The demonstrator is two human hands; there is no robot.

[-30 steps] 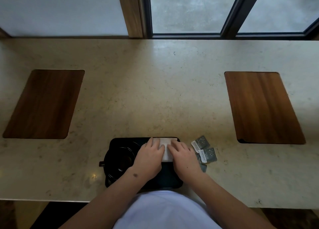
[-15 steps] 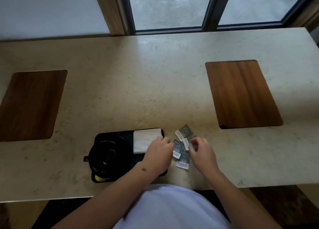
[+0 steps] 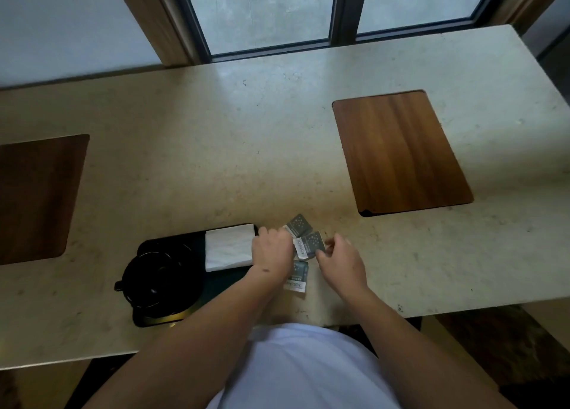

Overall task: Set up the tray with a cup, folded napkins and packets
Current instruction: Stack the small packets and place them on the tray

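Resting near the desk's front edge: black tray, long side running left to right. Contents: black cup on the left half, handle pointing left; white folded napkin at the far right corner, lying flat.

Packets: three small grey sachets with white ends visible, on the desk just right of the tray, loosely overlapping. One lies farthest, one in the middle, one nearest the desk edge, partly under the left wrist.

Left hand: palm down, fingers curled, covering the tray's right edge and touching the left ends of the packets; whether it grips any cannot be told.

Right hand: just right of the packets, fingers bent with fingertips at the middle packet's right edge; grip not discernible.

Surroundings: two wooden inlays set into the desk, far left and far right; window frame beyond the far edge.
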